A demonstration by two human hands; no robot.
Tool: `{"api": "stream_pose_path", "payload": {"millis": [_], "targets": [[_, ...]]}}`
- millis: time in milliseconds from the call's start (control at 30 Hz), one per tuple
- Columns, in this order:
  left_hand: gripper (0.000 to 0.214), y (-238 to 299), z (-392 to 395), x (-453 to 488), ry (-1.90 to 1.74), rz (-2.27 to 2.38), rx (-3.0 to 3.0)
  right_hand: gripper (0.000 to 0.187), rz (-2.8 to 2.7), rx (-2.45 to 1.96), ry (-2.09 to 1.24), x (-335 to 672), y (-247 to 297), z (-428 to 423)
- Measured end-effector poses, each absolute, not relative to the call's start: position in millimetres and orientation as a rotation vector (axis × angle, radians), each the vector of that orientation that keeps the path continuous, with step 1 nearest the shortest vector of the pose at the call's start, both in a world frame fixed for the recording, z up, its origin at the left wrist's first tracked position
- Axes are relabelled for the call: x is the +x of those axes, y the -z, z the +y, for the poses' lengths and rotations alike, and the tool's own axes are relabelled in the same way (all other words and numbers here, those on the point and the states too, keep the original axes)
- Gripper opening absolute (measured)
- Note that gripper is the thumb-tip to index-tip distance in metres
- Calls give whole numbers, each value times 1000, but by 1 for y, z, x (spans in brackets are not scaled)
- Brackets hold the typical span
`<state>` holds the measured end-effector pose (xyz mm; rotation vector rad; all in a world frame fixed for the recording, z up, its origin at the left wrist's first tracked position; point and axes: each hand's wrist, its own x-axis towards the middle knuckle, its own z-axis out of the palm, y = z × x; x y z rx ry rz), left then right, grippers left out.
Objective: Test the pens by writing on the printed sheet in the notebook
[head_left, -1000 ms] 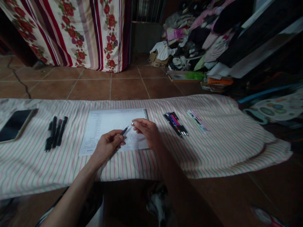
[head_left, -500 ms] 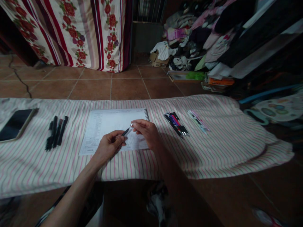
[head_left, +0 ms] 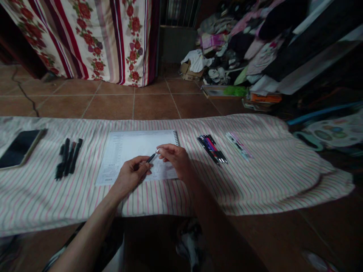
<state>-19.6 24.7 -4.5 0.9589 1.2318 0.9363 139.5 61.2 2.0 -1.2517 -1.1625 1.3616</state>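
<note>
Over the lower part of a white spiral notebook [head_left: 136, 145], both hands meet at one dark pen [head_left: 151, 157]. My left hand [head_left: 132, 172] is closed round its dark barrel. The fingertips of my right hand [head_left: 172, 155] pinch the pen's silvery upper end; whether that is a tip or a separate piece is too small to tell. The notebook lies flat, with its coil along the right side and printed lines on its left part.
Several black pens [head_left: 68, 156] lie left of the notebook, beyond them a phone [head_left: 19, 149]. To the right are a group of dark and coloured pens [head_left: 212, 149] and some pale pens [head_left: 239, 145]. A striped cloth [head_left: 269, 162] covers the table.
Both hands keep nearly the same hold on the pen. The whole view has shifted very slightly.
</note>
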Motion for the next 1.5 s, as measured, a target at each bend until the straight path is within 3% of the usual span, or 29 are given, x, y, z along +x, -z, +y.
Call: {"api": "stream_pose_path", "payload": {"millis": [800,1233,1500], "targets": [[41,6,26,-22,-928,1255,998,13,-1338,-1232,-1317,138,3,62],[40,7,27,-22,-928,1261,1022,27,-1453,-1148,-1296,139,9,63],[34,14,26,-26,-908,1307,1178,18,-1550,-1189,-1163,140,18,62]]}}
